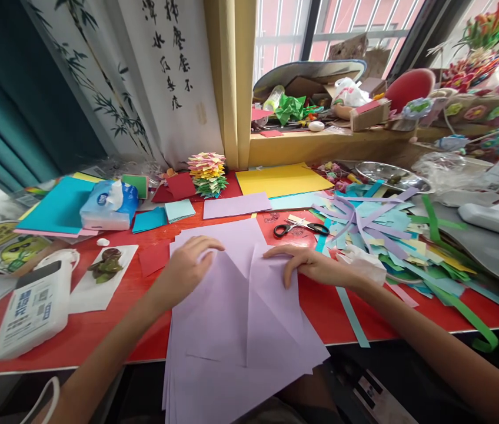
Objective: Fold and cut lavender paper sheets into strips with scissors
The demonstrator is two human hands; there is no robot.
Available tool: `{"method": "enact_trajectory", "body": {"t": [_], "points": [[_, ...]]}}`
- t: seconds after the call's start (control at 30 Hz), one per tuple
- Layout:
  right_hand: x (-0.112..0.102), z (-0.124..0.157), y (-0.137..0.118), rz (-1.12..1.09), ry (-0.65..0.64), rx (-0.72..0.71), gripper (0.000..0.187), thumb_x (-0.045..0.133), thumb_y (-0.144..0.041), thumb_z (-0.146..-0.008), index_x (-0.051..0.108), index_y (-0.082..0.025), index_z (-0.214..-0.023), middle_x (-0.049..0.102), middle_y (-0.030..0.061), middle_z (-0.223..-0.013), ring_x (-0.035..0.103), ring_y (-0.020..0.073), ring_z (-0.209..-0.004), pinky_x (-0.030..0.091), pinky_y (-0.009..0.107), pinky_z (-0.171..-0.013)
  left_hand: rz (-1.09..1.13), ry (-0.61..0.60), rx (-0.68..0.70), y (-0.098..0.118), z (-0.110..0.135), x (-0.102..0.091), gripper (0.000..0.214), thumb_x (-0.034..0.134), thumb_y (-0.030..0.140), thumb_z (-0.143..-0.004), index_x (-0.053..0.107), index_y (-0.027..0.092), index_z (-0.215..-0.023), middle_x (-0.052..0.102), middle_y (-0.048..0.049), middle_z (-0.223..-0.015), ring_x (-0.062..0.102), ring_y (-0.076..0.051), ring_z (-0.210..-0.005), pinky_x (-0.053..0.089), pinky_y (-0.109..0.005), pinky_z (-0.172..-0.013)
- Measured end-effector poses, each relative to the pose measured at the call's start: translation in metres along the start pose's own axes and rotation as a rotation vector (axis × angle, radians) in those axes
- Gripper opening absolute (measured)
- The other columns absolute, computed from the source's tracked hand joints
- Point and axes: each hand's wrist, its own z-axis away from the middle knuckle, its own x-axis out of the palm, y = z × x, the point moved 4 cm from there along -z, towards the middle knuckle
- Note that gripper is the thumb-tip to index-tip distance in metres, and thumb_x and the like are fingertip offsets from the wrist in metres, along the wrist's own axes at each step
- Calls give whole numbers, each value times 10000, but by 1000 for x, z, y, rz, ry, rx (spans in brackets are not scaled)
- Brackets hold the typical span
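A stack of lilac paper sheets [236, 330] lies on the red table [112, 318] in front of me, hanging over its near edge. The top sheet is folded into a triangle shape. My left hand [188, 268] lies on the upper left part of the folded sheet, fingers bent and pressing down. My right hand [309, 265] presses the upper right corner of the fold, fingers curled onto the paper. Black-handled scissors [300, 228] lie just beyond my right hand.
A heap of coloured paper strips [391, 235] fills the right. A tissue pack [108, 203], teal sheets [57, 206], a yellow sheet [282, 178], a folded-paper stack [208, 174], a metal bowl [388, 175] and a white wipes pack [33, 309] surround the work area.
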Motion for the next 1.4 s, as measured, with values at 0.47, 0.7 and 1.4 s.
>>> {"method": "enact_trajectory", "body": {"t": [0.47,0.7,1.4], "points": [[8,-7,3,145,63,-207,373,267,47,-555,549,-194,-524,622,25,-1128,481,165,-1146,383,384,-955,-100,-331,93,-4,-55,61,180,525,323,-795,580,168,-869,600,-62,-956,519,-212,-927,423,-358,-814],[-11,-18,-17,485,471,-93,225,432,-167,-836,593,-217,-985,578,66,-1159,468,220,-1124,347,435,-959,62,-329,138,1,-51,55,188,453,284,-836,604,187,-894,643,-25,-905,574,-165,-832,430,-286,-748],[4,-51,-22,224,141,146,209,483,-274,-840,678,-199,-847,667,-1,-755,546,130,-669,365,237,-583,226,-299,-101,5,-46,40,217,480,361,-801,650,226,-806,668,26,-855,570,-153,-778,406,-253,-662]]}}
